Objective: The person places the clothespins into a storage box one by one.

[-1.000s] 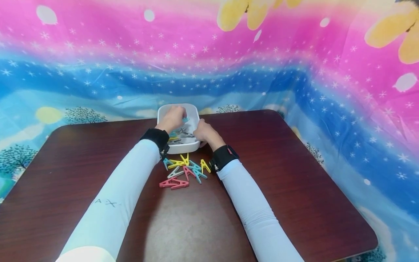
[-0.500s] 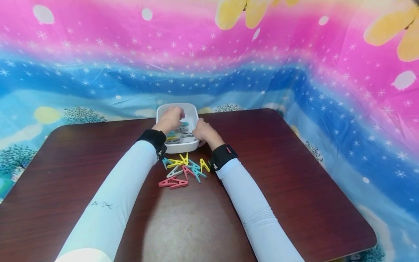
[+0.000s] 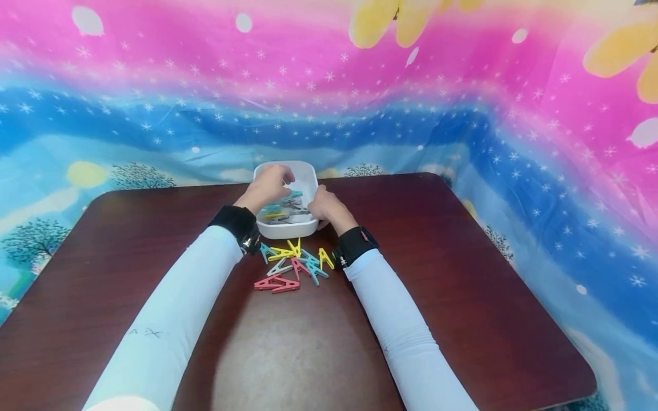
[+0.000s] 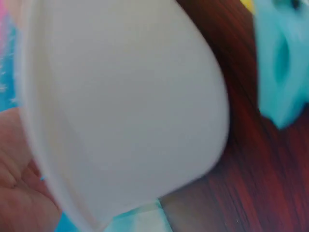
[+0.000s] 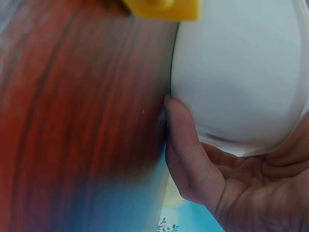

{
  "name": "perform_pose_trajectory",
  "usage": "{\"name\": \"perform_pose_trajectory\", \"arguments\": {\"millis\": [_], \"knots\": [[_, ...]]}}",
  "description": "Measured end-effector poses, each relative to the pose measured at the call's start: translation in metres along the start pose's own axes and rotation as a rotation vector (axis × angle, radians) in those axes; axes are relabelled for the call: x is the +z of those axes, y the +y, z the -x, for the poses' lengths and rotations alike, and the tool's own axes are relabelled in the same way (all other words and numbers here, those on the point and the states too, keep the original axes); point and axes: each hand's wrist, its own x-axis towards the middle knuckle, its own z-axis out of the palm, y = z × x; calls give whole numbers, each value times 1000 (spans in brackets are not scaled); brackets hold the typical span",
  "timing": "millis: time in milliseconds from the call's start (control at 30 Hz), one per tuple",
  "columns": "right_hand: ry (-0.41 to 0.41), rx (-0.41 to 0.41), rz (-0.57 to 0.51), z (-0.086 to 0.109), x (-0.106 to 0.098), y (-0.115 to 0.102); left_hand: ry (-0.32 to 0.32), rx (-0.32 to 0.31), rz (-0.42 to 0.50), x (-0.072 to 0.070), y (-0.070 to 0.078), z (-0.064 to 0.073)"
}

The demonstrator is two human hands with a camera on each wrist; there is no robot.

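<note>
A white plastic container point(image 3: 288, 230) stands near the table's far edge, with several teal, yellow and grey clothespins point(image 3: 295, 204) inside. My left hand point(image 3: 267, 185) hovers over its left side, thumb and fingers loosely bent and apart, with nothing visible between them. In the left wrist view that hand point(image 4: 19, 179) shows beyond the container's rim. My right hand point(image 3: 329, 206) grips the container's right side; in the right wrist view its fingers point(image 5: 186, 135) reach round the base. Several loose clothespins lie in front, among them red point(image 3: 277, 283), yellow point(image 3: 280, 253) and teal point(image 3: 315, 268) ones.
The dark brown wooden table point(image 3: 462, 285) has rounded corners. Behind it and along the right hangs a colourful printed cloth point(image 3: 360, 114), close to the container's far side. Black straps with cameras point(image 3: 354, 245) sit on both wrists.
A teal clothespin was in my left fingers a second ago; it has been let go into the container. The left hand has drawn back slightly to the left. The right hand keeps its hold.
</note>
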Motion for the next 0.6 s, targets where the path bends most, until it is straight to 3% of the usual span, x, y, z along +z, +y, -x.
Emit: {"name": "perform_pose_trajectory", "arguments": {"millis": [200,433,600], "knots": [[10,-11,-4,1,0,0,68,-1,12,-8,2,11],[17,-8,-6,3,4,2,77,-12,46,-13,-1,20],[23,-16,-8,2,3,1,89,28,29,-18,0,29]]}}
